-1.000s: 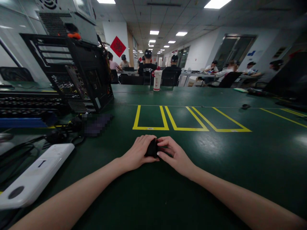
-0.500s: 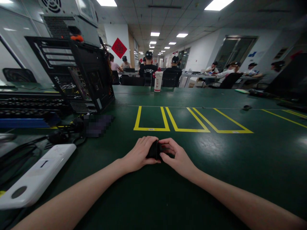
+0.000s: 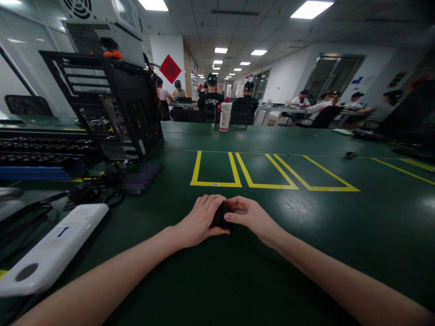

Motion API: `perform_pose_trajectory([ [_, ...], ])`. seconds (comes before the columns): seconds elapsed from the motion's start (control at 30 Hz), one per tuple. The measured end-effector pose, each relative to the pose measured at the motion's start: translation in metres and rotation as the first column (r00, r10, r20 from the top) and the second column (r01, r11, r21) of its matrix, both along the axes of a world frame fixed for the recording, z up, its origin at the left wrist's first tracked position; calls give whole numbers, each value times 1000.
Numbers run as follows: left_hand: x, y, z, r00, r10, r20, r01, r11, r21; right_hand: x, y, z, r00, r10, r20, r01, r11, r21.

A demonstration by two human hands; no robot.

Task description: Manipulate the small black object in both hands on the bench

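A small black object (image 3: pixel 219 216) is held low over the green tabletop (image 3: pixel 234 276), at the middle of the view. My left hand (image 3: pixel 200 219) is wrapped round its left side, fingers over the top and thumb beneath. From the other side, my right hand (image 3: pixel 249 217) presses its thumb and fingertips against the object's right face. Most of the object is covered by my hands, so its kind cannot be made out. Yellow tape outlines (image 3: pixel 215 184) mark the table just beyond my hands.
An opened black computer case (image 3: pixel 129 108) stands at the left. Nearer are black cables (image 3: pixel 81 192) and a long white device (image 3: pixel 57 244). A white and red bottle (image 3: pixel 224 117) is at the far table edge; a small black ring-shaped item (image 3: pixel 350 155) lies right. Several people sit beyond.
My right thumb and fingers have closed in on the black object's right face, covering more of it. My left hand keeps its hold. The view has shifted slightly.
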State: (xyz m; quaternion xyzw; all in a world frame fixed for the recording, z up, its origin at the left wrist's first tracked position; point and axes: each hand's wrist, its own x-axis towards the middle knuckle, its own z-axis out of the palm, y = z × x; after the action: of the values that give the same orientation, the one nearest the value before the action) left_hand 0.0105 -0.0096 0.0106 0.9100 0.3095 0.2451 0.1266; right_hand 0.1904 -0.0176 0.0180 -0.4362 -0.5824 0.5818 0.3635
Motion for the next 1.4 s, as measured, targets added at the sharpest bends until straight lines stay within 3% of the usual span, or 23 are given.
perform_pose_trajectory([
  [0.17, 0, 1, -3, 1000, 9, -9, -8, 1000, 18, -1, -5, 3, 1000, 9, 25, -9, 1000, 12],
  [0.37, -2, -2, 5, 1000, -5, -17, 4, 1000, -30, -1, -16, -6, 998, 14, 60, -25, 981, 190],
  [0.73, -2, -1, 2, 1000, 1, -13, -1, 1000, -25, -4, -18, -9, 973, -45, 228, -42, 932, 361],
  [0.97, -2, -2, 7, 1000, -4, -10, 4, 1000, -31, -3, -17, -11, 909, -111, 402, -74, 905, 418],
  [1.2, -1, 1, -2, 1000, 12, 13, -12, 1000, -5, -1, -22, -12, 872, -171, 459, -125, 828, 546],
  [1.4, -1, 1, -2, 1000, 2, 5, -2, 1000, -1, -5, -16, -13, 907, -178, 383, -36, 872, 489],
])
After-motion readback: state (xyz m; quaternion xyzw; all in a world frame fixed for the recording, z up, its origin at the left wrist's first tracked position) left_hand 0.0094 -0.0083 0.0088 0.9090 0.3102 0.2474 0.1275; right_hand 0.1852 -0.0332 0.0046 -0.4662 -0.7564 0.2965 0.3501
